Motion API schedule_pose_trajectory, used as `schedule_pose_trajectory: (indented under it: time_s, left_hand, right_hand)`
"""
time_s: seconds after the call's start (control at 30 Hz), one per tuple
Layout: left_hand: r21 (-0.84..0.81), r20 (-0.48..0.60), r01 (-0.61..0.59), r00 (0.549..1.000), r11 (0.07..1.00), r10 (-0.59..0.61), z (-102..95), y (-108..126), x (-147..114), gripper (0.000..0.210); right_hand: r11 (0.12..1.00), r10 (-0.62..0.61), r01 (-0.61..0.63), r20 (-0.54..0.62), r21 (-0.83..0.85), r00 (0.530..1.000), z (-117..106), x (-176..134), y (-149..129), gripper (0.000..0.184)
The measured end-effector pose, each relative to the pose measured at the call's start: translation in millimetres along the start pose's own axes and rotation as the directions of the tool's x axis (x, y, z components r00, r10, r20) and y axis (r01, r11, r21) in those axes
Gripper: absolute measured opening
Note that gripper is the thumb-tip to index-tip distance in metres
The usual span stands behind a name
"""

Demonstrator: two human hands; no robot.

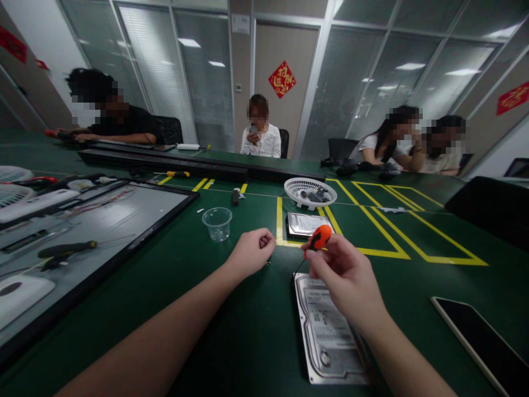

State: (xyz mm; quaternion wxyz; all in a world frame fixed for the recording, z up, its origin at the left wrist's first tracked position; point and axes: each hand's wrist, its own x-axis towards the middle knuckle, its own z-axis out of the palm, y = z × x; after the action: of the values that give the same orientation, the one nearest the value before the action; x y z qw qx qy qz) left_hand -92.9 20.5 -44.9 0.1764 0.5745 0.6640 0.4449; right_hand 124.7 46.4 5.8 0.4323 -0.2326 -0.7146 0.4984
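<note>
One hard drive lies partly under the right hand, whose fingers pinch one orange-and-black screwdriver; a second drive sits beyond. The left hand curls its fingers inward (one plastic cup nearby).

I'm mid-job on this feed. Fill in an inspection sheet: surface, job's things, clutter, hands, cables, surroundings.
Surface: green table, yellow tape outlines.
Job's things: near hard drive, label up; orange-and-black screwdriver at its far left corner, tip contact unclear; second hard drive beyond.
Clutter: clear cup, white basket of dark parts, phone, large panel with another screwdriver on it.
Hands: right hand grips the orange-and-black screwdriver; left hand curled by small metal pieces, anything held is hidden.
Cables: thin wires on the large panel.
Surroundings: four seated people across the green table, glass partitions behind.
</note>
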Motion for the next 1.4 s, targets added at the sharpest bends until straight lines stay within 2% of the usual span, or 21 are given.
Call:
schedule_pose_trajectory:
  time_s: [0.17,0.33,0.6,0.77,0.87,0.97,1.1,1.2,1.4]
  left_hand:
    - [0.003,0.001,0.003,1.0,1.0,-0.003,-0.4,0.4,-0.3,0.017]
    - [0.006,0.003,0.0,1.0,1.0,0.0,-1.4,1.9,-0.8,0.018]
    - [0.007,0.001,-0.004,1.0,1.0,0.004,-0.9,0.3,0.5,0.017]
    - [0.01,-0.01,-0.001,1.0,1.0,0.001,-0.3,0.4,-0.1,0.017]
    - [0.006,-0.006,0.005,1.0,1.0,-0.005,-0.2,0.5,-0.6,0.017]
    - [0.006,-0.006,0.006,1.0,1.0,-0.006,0.0,-0.1,0.0,0.017]
    - [0.008,-0.01,-0.009,1.0,1.0,0.009,0.0,-0.4,0.5,0.017]
    - [0.007,-0.009,-0.004,1.0,1.0,0.005,-0.6,0.4,0.1,0.016]
    - [0.007,-0.004,0.002,1.0,1.0,-0.002,-0.8,2.0,-0.7,0.017]
  right_hand:
    - [0.999,0.029,-0.028,-0.034,0.016,0.999,0.8,0.6,1.4,0.021]
    - [0.993,0.011,-0.009,-0.017,0.117,1.0,1.4,-0.1,-0.6,0.023]
    - [0.998,0.036,-0.035,-0.022,0.046,0.999,0.3,0.7,1.9,0.018]
    - [0.994,0.017,-0.013,-0.036,0.109,0.999,1.0,0.7,3.3,0.025]
    - [0.99,-0.012,0.012,-0.003,0.138,1.0,1.0,0.7,2.1,0.021]
    - [0.995,-0.029,0.027,0.022,0.095,0.999,0.5,0.6,0.8,0.016]
    - [0.998,0.027,-0.027,-0.003,0.053,1.0,0.1,-0.2,1.5,0.018]
    - [0.996,0.046,-0.045,-0.013,0.081,0.999,0.7,-0.1,2.3,0.023]
    - [0.991,-0.008,0.007,0.008,0.134,1.0,1.9,0.8,0.3,0.022]
